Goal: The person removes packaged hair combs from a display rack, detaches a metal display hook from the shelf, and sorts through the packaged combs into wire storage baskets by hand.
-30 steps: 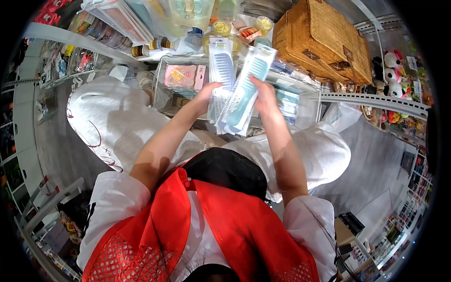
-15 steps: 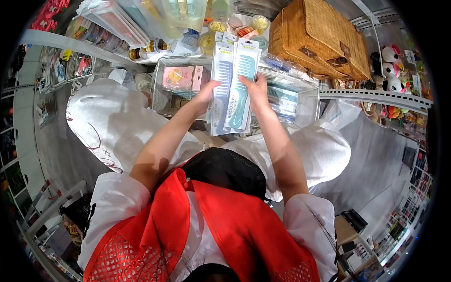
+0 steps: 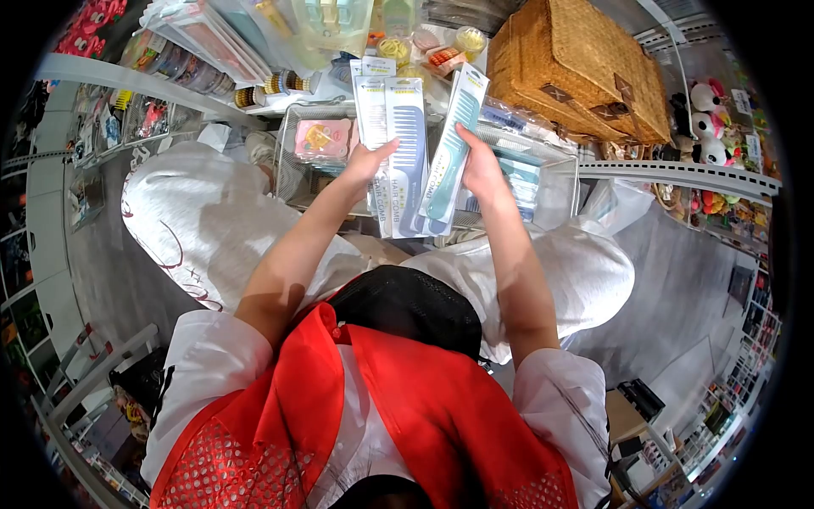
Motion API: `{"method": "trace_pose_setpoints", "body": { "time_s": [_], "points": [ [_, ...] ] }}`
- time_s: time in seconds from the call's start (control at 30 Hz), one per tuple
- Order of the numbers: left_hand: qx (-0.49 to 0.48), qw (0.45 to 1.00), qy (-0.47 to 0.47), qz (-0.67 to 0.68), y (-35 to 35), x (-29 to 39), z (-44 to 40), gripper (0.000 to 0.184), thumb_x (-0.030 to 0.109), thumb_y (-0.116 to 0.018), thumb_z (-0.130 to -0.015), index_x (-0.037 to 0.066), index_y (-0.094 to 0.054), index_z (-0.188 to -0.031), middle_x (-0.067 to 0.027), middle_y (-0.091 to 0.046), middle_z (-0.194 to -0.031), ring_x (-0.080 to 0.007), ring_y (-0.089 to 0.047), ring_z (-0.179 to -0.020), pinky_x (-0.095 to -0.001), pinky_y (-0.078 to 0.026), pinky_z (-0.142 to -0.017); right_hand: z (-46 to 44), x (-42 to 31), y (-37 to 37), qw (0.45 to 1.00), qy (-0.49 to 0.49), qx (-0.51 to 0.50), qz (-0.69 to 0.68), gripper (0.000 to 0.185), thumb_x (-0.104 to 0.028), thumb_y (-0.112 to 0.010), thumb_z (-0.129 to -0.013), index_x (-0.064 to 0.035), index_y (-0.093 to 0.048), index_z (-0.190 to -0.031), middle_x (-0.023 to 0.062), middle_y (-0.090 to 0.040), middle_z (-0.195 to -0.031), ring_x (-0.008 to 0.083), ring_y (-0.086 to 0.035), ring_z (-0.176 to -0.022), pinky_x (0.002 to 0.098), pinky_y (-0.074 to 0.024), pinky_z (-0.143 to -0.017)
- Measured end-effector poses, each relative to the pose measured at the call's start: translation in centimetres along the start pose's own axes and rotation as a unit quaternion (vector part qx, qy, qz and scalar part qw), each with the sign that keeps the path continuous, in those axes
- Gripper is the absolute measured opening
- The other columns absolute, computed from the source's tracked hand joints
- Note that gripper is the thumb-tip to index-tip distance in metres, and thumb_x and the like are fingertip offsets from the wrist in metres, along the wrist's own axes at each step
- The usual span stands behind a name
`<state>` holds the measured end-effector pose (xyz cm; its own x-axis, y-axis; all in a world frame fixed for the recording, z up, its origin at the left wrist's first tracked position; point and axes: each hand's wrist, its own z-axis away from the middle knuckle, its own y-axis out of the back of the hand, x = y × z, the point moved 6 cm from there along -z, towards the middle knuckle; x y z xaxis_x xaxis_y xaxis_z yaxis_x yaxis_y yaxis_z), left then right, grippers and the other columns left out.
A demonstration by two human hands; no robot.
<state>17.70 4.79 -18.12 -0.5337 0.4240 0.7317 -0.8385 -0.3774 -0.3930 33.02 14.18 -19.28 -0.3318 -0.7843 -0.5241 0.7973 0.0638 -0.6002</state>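
Several packaged hair combs are held upright over a wire basket (image 3: pixel 292 182). My left hand (image 3: pixel 370 161) is closed around the left bunch, its thumb on the front pack, a lavender-blue comb (image 3: pixel 409 153); more packs peek out behind it. In my right hand (image 3: pixel 480 163) is a packaged teal comb (image 3: pixel 451 153), tilted to the right, with the thumb pressed on its front. The two sets overlap near their lower ends and spread apart at the top. Fingers behind the packs are hidden.
Inside the basket lie a pink box (image 3: pixel 322 138) at left and teal packs (image 3: pixel 519 182) at right. Behind it, a shelf holds a woven wicker case (image 3: pixel 577 72), hair-tie tubs (image 3: pixel 394 49) and a translucent container (image 3: pixel 332 25). Plush toys (image 3: pixel 708 123) hang at right.
The teal comb pack has moved right and tilted, separating from the lavender-blue one. The left bunch has shifted slightly left, showing more of the front pack.
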Motion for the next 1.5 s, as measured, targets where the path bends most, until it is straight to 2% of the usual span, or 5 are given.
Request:
{"method": "trace_pose_setpoints", "body": {
  "time_s": [0.43,0.77,0.9,1.43,1.5],
  "points": [
    [-0.056,0.994,0.018,0.087,3.6,2.0,-0.8,0.032,0.01,-0.049,-0.086,-0.004,-0.047,-0.114,-0.0147,-0.06,-0.102,-0.0239,-0.06,-0.09,-0.035,-0.052,-0.072,2.3,-5.7,1.7,0.944,0.072,0.106,0.304,0.038,-0.003,-0.061,-0.076,0.006,-0.048,-0.111,0.018,-0.059,-0.1,0.0246,-0.059,-0.09,0.0337,-0.0463,-0.082],
    [-0.089,0.981,0.064,0.157,3.8,1.0,-0.8,0.037,0.02,-0.044,-0.09,-0.002,-0.042,-0.119,-0.0141,-0.054,-0.112,-0.0218,-0.056,-0.097,-0.0348,-0.05,-0.077,0.3,-10.4,14.0,0.63,0.062,0.171,0.755,0.038,-0.005,-0.061,-0.069,0.0046,-0.051,-0.104,0.0261,-0.055,-0.104,0.034,-0.053,-0.098,0.0363,-0.0412,-0.086],
    [0.01,0.997,0.035,0.071,5.4,-0.3,-0.8,0.034,0.013,-0.052,-0.086,-0.001,-0.044,-0.116,-0.0109,-0.056,-0.105,-0.0216,-0.056,-0.095,-0.0358,-0.049,-0.077,1.7,-9.0,7.2,0.509,0.378,0.293,0.716,0.035,-0.007,-0.057,-0.071,0.0061,-0.049,-0.102,0.0262,-0.053,-0.101,0.0375,-0.051,-0.099,0.0417,-0.0411,-0.084],
    [0.065,0.983,0.011,0.173,9.0,-2.3,0.1,0.03,0.007,-0.05,-0.084,-0.003,-0.047,-0.112,-0.0118,-0.057,-0.103,-0.0236,-0.058,-0.09,-0.0342,-0.046,-0.08,-7.8,-1.5,1.5,0.636,0.319,0.257,0.654,0.022,-0.02,-0.063,-0.075,0.001,-0.057,-0.073,0.019,-0.061,-0.069,0.0372,-0.059,-0.064,0.0423,-0.0473,-0.062],
    [0.072,0.981,0.014,0.18,8.1,-2.1,-0.5,0.031,0.007,-0.049,-0.084,-0.004,-0.045,-0.113,-0.0122,-0.057,-0.103,-0.024,-0.057,-0.092,-0.0354,-0.046,-0.082,-8.0,-2.9,4.6,0.787,0.277,0.224,0.504,0.024,-0.017,-0.06,-0.078,0.0031,-0.058,-0.066,0.016,-0.059,-0.061,0.0281,-0.058,-0.053,0.0369,-0.0473,-0.054]
  ]
}}
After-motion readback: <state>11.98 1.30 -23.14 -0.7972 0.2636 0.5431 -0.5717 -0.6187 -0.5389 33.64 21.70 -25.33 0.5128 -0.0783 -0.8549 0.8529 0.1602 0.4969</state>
